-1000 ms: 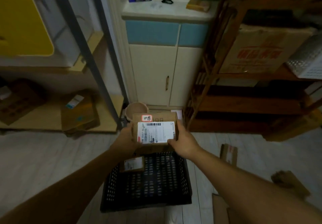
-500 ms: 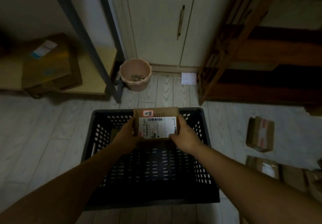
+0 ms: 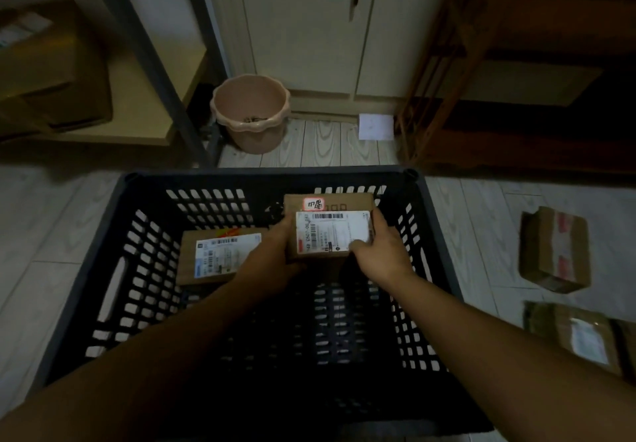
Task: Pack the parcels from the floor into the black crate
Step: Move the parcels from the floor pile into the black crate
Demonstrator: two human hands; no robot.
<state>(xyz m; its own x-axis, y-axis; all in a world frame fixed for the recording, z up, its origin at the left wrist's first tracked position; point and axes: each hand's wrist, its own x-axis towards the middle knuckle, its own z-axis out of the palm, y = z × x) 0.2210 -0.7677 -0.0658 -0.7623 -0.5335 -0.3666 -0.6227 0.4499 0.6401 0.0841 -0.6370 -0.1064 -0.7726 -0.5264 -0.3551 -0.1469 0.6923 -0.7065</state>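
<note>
Both my left hand (image 3: 275,252) and right hand (image 3: 380,252) clamped the labelled parcel (image 3: 332,231) inside the black crate (image 3: 268,176) — next, I judged, came setting it down beside the first parcel (image 3: 216,257).

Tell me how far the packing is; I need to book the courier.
Done: one labelled parcel lies in the black crate. In hand: both hands grip a second parcel inside it. Left: at least two parcels on the floor.

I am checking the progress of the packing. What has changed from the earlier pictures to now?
Both hands, left hand and right hand, have lowered the labelled parcel down into the black crate, beside the parcel already inside. Both hands still grip it.
</note>
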